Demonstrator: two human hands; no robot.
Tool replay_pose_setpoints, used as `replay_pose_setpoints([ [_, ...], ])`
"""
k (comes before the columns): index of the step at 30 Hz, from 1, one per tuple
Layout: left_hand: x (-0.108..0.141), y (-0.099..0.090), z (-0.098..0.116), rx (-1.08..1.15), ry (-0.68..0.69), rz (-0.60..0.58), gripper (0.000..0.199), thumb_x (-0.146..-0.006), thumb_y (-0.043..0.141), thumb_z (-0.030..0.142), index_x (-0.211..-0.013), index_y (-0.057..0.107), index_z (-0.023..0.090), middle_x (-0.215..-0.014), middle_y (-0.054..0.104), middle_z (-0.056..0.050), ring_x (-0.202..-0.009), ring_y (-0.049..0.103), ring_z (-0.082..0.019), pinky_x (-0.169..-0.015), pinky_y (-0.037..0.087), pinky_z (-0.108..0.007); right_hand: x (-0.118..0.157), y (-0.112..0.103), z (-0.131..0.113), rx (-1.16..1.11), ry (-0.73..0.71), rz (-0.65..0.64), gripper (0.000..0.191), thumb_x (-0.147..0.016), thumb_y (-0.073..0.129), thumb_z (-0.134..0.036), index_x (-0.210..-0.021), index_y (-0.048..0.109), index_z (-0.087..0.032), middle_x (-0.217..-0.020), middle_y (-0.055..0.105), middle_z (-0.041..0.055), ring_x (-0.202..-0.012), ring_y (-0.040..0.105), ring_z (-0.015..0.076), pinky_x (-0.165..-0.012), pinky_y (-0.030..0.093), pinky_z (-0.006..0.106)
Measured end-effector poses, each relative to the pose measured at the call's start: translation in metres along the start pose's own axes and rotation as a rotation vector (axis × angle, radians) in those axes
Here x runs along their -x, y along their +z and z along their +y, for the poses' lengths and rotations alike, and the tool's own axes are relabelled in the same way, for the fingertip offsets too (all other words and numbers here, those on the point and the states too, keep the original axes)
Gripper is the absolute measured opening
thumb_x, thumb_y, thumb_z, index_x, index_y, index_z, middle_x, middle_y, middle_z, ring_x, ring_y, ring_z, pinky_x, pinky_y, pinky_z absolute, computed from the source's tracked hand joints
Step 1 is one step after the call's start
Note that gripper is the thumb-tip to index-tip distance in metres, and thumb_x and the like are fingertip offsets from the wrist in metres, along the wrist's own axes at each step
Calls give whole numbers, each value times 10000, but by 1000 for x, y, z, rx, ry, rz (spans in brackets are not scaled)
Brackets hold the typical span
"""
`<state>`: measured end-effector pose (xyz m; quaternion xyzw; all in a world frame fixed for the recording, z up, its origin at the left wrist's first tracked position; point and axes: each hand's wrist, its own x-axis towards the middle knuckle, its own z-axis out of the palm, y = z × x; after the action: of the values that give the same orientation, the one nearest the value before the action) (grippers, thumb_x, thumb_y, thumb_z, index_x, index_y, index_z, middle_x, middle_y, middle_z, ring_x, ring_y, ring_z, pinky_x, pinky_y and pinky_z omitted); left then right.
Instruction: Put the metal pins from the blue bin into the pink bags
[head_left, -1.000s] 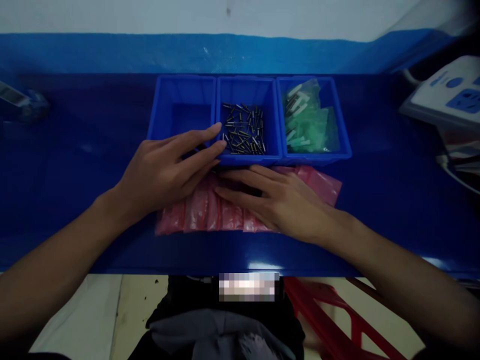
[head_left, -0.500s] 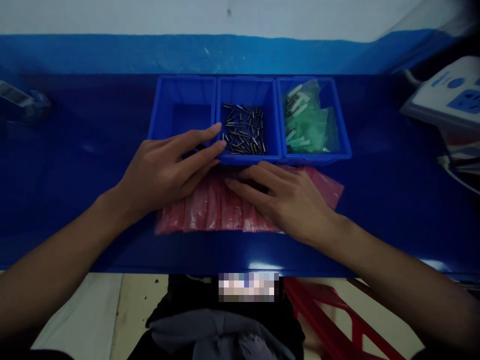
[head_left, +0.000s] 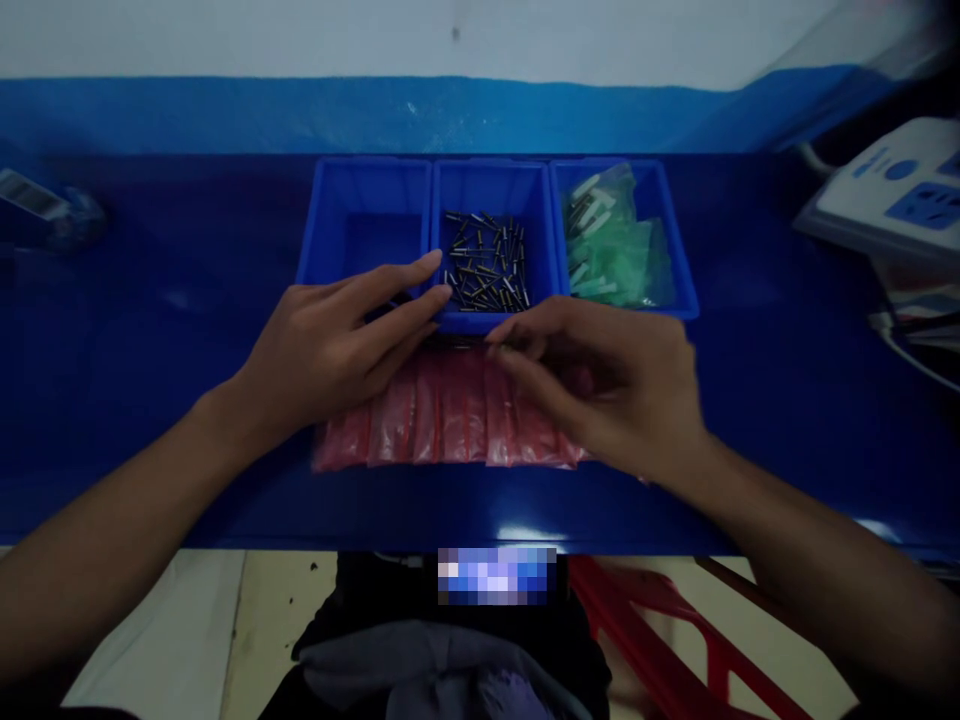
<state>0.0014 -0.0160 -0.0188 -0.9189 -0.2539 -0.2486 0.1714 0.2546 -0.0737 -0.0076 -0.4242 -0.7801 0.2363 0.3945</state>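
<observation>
My left hand (head_left: 337,335) lies with its fingers stretched out, the tips at the front rim where the left and middle bins meet. Beneath it, a row of pink plastic bags (head_left: 457,420) lies side by side in front of the bins. My right hand (head_left: 607,375) is closed in a pinch over the right part of the row. A small dark piece, apparently a blind rivet (head_left: 507,347), shows between thumb and fingertips. Loose blind rivets (head_left: 487,265) fill the floor of the middle blue bin (head_left: 491,180). Thin dark pieces show along the bags' far edge.
The left blue bin (head_left: 371,185) shows a bare floor. In the right blue bin (head_left: 679,240) are green-tinted bags (head_left: 619,255) with white pieces. A white power socket unit (head_left: 892,190) stands at the right, and a labelled package (head_left: 45,205) at the left. A red stool (head_left: 675,630) is below.
My right hand has lifted off the bags and drawn to the right, its fingers now pinched around a small piece. My left hand has stayed in place.
</observation>
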Motion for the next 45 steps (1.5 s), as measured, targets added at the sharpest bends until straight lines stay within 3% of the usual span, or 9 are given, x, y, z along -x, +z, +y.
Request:
replay_pose_setpoints([
  [5,0,1,0,31,-1,25,352,-948,682,208,-1298,637,205,-1351,680,-77,-1042,754,-167,-859,648,-254,-7,-8,1,-467,254,96,378,-854,764,-194,-1184,581,-220,-761,735,-36,-501,606,104,-461,472,247],
  [10,1,2,0,44,-5,36,357,-938,696,206,-1291,644,195,-1345,683,-85,-1065,749,-176,-867,645,-251,-7,-11,-1,-601,201,160,252,-945,655,-223,-1195,618,-227,-1232,737,84,-655,711,145,-472,542,304],
  [13,1,2,0,51,-5,27,376,-943,683,194,-1315,628,201,-1353,679,-86,-1074,747,-180,-863,645,-252,-4,-15,-1,-297,69,181,302,-955,622,-171,-1247,648,-245,-1222,743,57,-776,738,154,-580,582,319],
  [17,1,2,0,46,3,27,376,-944,680,191,-1317,630,191,-1354,678,-90,-1063,750,-179,-853,647,-250,0,-17,8,542,-424,-95,218,-933,658,-125,-1141,712,-160,-930,787,24,-765,730,153,-628,526,286],
  [21,0,2,0,32,16,46,341,-943,686,202,-1282,653,176,-1337,688,-88,-1032,756,-169,-844,648,-245,2,-11,12,886,-481,-293,271,-987,531,-77,-1199,690,-132,-995,772,33,-814,723,169,-576,435,287],
  [27,0,1,0,11,11,27,343,-959,669,209,-1300,637,194,-1347,685,-63,-1016,752,-137,-849,626,-215,3,-8,9,813,-498,-241,244,-995,519,-81,-1155,696,-132,-990,753,37,-824,701,148,-583,438,271],
  [36,0,0,1,40,-2,-4,389,-950,673,191,-1335,615,202,-1369,667,-91,-1044,755,-176,-829,648,-256,-1,-9,1,173,-143,353,195,-860,716,-107,-1000,758,-234,-964,748,33,-878,707,183,-740,585,369],
  [41,0,-1,1,45,-16,-4,382,-978,639,220,-1356,592,234,-1390,655,-68,-1071,745,-159,-862,644,-253,-3,-12,1,83,-97,194,274,-882,648,-59,-1061,748,-240,-1254,726,78,-1254,651,270,-1085,531,518],
  [45,0,0,0,18,-3,10,353,-994,620,238,-1346,599,227,-1370,669,-54,-1017,751,-135,-807,646,-237,0,-14,6,364,-395,34,248,-898,653,-93,-1108,724,-204,-1105,768,86,-949,719,218,-780,586,386],
])
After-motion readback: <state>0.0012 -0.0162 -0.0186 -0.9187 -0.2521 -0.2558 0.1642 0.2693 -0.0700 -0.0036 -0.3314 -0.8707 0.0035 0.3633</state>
